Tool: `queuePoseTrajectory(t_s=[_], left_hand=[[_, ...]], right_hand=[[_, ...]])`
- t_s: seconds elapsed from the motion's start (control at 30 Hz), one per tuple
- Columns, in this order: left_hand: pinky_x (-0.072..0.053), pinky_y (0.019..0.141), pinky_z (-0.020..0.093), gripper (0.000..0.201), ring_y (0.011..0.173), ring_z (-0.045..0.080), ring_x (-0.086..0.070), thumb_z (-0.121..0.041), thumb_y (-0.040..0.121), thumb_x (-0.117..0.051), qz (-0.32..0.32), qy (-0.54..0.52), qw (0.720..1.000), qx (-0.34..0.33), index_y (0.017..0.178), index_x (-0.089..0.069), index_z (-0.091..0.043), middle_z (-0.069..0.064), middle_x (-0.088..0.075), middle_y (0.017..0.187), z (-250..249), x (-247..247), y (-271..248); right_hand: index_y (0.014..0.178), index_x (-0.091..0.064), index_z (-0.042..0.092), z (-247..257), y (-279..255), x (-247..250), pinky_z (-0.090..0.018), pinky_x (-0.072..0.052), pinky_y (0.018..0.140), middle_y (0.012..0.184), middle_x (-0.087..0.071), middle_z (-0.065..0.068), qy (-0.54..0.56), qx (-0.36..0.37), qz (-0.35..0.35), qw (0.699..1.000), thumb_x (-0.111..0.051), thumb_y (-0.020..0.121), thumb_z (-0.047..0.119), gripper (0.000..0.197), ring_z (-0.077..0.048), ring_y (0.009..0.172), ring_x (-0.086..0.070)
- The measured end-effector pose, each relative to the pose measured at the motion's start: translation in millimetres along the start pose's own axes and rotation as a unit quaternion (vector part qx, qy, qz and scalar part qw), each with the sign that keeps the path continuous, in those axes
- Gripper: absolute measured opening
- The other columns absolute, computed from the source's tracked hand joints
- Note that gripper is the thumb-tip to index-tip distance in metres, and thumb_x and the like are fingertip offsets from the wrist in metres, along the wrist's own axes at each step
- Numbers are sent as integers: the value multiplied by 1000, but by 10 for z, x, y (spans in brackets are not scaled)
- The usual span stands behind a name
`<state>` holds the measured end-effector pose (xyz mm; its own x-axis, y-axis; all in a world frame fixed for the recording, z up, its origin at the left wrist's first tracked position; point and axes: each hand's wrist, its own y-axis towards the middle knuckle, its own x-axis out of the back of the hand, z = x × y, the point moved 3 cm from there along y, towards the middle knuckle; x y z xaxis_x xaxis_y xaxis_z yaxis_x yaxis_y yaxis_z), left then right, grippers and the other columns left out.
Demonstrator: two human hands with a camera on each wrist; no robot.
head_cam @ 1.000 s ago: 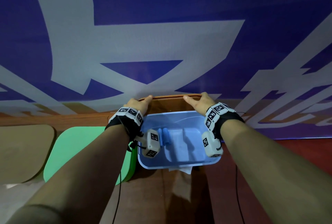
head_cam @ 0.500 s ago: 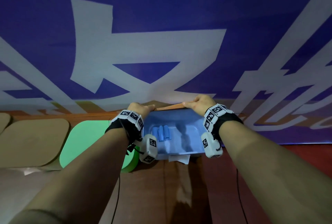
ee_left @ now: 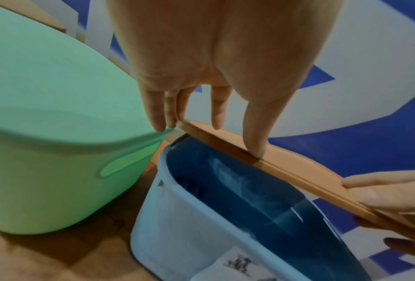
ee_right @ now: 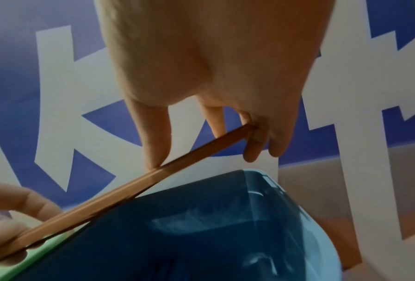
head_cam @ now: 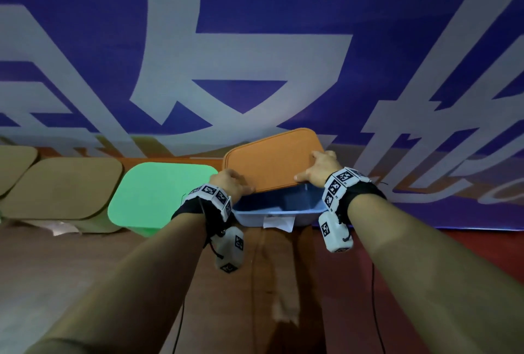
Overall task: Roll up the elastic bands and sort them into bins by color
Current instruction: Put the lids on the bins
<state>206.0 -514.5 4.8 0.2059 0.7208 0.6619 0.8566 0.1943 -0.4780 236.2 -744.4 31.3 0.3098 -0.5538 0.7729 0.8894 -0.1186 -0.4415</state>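
An orange-brown lid (head_cam: 272,160) hangs tilted over the back of the open light-blue bin (head_cam: 278,211), its far edge raised. My left hand (head_cam: 232,183) pinches the lid's near left corner, thumb underneath, fingers on top (ee_left: 158,121). At the right edge my right hand (head_cam: 317,167) grips the same lid (ee_right: 129,190) between thumb and fingers. In both wrist views the blue bin (ee_left: 189,218) (ee_right: 201,237) is dark inside, and no bands show in it.
A mint-green bin (head_cam: 158,192) with its lid on stands just left of the blue bin, almost touching it. Further left sit bins with tan lids (head_cam: 62,183). A blue and white banner hangs right behind the row. A paper label (head_cam: 278,223) hangs on the blue bin's front.
Both hands have raised the lid from behind the blue bin and tipped it over the opening. The rolled blue bands seen inside the bin before are out of sight now.
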Motion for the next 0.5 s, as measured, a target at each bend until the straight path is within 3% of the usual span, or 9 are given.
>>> queuePoseTrajectory(t_s=[0.07,0.1,0.23,0.33,0.5], left_hand=[[-50,89,37,62,106,29,-56,-39,70,-81,-10,67,998,1,124,-55,-21,9,-54,124,31,-64,-8],[-50,90,40,66,107,31,-56,-42,70,-80,-16,91,996,-3,127,-53,-23,11,-53,125,36,-94,-21],[-47,95,41,63,114,33,-50,-56,70,-73,-25,144,989,-3,123,-57,-27,10,-49,130,61,-205,-60],[-41,100,44,65,122,35,-41,-57,74,-70,-20,169,985,1,128,-54,-25,9,-38,139,70,-254,-70],[-40,103,45,75,127,34,-37,-62,72,-69,-21,195,980,8,134,-48,-26,11,-36,141,73,-245,-85]], right_hand=[[145,-32,15,-69,-22,-44,-39,-35,108,147,-23,-9,-19,-10,-10,1000,-76,76,40,86,-31,131,-38],[146,-31,16,-106,-30,-73,-40,-35,109,148,-22,-9,-26,-15,-11,999,-75,77,41,86,-31,132,-36],[147,-31,19,-227,-60,-180,-41,-36,109,149,-22,-7,-26,-31,-5,999,-71,81,43,82,-32,133,-36],[147,-32,18,-268,-69,-206,-39,-39,105,147,-23,-7,-16,-40,6,999,-70,82,39,78,-32,131,-39],[149,-25,22,-242,-66,-202,-41,-40,102,148,-18,-9,-39,-68,27,997,-69,84,40,81,-34,129,-40]])
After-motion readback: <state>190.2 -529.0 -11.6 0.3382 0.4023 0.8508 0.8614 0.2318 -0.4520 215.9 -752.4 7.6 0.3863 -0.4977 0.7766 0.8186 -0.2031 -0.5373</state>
